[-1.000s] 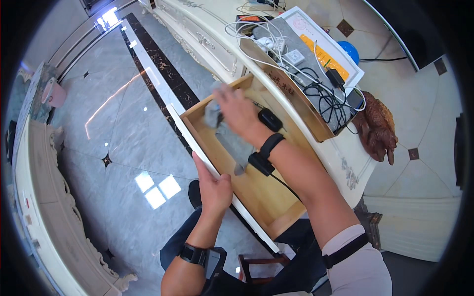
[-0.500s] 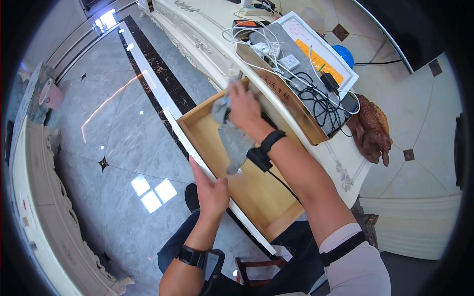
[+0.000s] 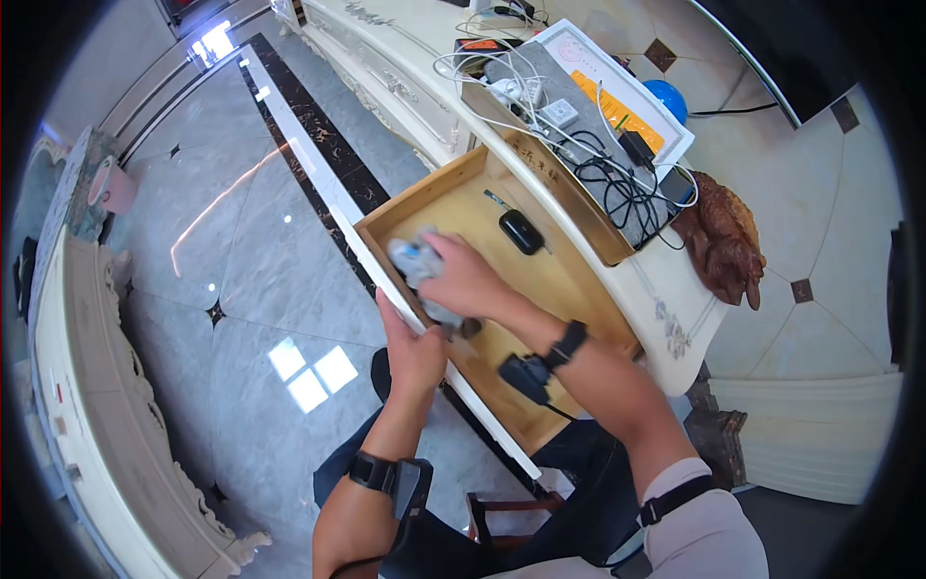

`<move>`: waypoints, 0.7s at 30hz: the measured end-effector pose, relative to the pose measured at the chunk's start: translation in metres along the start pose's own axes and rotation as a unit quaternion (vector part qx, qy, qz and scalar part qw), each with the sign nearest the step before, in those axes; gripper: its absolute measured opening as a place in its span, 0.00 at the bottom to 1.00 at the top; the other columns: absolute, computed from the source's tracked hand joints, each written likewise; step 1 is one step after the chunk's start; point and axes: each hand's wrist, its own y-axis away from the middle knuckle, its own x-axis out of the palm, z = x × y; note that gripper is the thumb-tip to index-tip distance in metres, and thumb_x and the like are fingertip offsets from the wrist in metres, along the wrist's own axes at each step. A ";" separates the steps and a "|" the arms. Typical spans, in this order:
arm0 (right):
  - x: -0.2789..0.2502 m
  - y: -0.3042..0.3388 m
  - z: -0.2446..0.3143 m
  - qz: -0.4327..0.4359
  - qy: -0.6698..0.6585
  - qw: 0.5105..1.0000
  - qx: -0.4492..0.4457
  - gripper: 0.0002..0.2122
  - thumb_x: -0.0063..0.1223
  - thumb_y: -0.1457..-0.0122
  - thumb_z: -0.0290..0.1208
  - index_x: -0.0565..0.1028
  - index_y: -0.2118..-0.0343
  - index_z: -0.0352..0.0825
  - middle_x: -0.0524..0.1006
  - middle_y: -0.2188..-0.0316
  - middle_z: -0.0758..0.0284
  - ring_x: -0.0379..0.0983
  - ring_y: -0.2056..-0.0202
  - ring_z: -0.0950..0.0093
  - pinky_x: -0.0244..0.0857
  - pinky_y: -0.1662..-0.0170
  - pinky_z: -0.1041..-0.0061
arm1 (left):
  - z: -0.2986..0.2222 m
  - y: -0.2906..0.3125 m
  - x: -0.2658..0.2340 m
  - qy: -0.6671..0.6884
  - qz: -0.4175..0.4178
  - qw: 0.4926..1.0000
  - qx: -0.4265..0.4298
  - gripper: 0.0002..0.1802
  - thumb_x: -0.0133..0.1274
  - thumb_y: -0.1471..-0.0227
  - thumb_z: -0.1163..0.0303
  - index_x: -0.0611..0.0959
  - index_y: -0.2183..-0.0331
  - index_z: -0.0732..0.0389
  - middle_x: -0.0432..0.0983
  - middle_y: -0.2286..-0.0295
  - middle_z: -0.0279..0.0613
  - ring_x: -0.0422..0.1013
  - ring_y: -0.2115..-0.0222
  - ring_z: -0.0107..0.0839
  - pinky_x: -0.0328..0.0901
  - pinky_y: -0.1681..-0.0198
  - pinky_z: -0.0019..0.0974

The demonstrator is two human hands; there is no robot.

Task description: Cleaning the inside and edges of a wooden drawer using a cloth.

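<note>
A pulled-out wooden drawer (image 3: 569,307) with a white front lies before me. My left hand (image 3: 417,359) is closed over the top edge of that front, steadying against it. Inside, my right hand (image 3: 467,278) grips a crumpled grey cloth (image 3: 413,259) with a bluish patch, pressed near the front wall. Part of the cloth hangs below the hand toward the drawer floor. A glossy black oval object (image 3: 522,233) lies near the drawer's back side, with a small thin strip (image 3: 496,199) beside it.
On the white cabinet top (image 3: 675,328) stands a box (image 3: 579,217) holding tangled cables, plugs and adapters. A brown carved figure (image 3: 721,241) and a blue ball (image 3: 666,100) are past it. Left, a pink bucket (image 3: 114,188) stands by another carved cabinet (image 3: 106,386).
My right hand has moved with the cloth from the drawer's back side toward its front wall. The black oval object is now uncovered. My left hand has stayed on the drawer front.
</note>
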 end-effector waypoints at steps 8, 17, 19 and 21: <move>-0.057 0.107 -0.077 0.188 -0.508 0.766 0.346 0.19 0.59 0.44 0.37 0.77 0.53 0.28 0.82 0.59 0.63 0.79 0.61 0.73 0.73 0.56 0.71 | 0.010 -0.011 -0.005 -0.056 -0.023 0.997 0.042 0.52 0.51 0.52 0.80 0.43 0.31 0.71 0.53 0.34 0.59 0.52 0.33 0.44 0.47 0.32 0.37; -0.041 0.188 -0.083 -0.103 0.218 0.965 -0.100 0.14 0.62 0.46 0.38 0.78 0.62 0.32 0.76 0.61 0.61 0.72 0.54 0.61 0.68 0.51 0.60 | 0.004 -0.012 -0.009 -0.002 -0.005 1.000 -0.018 0.52 0.48 0.52 0.82 0.41 0.31 0.68 0.60 0.39 0.55 0.62 0.41 0.40 0.58 0.39 0.36; -0.025 0.188 -0.075 -0.018 0.149 0.975 -0.163 0.11 0.64 0.51 0.34 0.78 0.66 0.35 0.75 0.62 0.63 0.71 0.54 0.61 0.66 0.52 0.58 | 0.003 -0.011 -0.005 -0.003 0.003 1.000 -0.011 0.52 0.48 0.52 0.82 0.41 0.31 0.68 0.60 0.39 0.55 0.62 0.41 0.40 0.58 0.39 0.37; -0.017 0.181 -0.057 -0.011 0.184 0.971 -0.151 0.10 0.63 0.51 0.32 0.79 0.67 0.35 0.75 0.63 0.64 0.71 0.55 0.61 0.66 0.52 0.58 | 0.002 -0.010 -0.005 0.005 0.011 1.000 -0.010 0.51 0.48 0.52 0.82 0.43 0.31 0.69 0.61 0.39 0.55 0.62 0.41 0.41 0.58 0.39 0.37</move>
